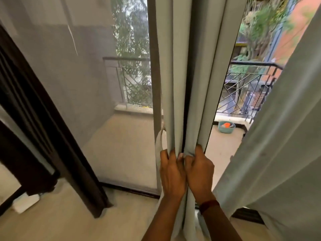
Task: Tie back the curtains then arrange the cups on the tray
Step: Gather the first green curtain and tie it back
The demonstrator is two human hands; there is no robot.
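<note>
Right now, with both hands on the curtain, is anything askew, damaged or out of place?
Nothing looks damaged. The left hand and right hand bunch the middle curtain together. The tieback loop hangs slack at its left edge, not yet around the fabric. A teal basket sits on the balcony floor outside.

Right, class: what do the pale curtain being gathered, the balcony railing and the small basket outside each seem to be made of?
Pale curtain: woven cloth, matte grey-green, hanging in soft folds that bunch under both hands.
Balcony railing: probably painted metal; thin, dark, straight bars and a slightly shiny top rail.
Small basket: likely moulded plastic, smooth and teal; too small to be sure.
</note>
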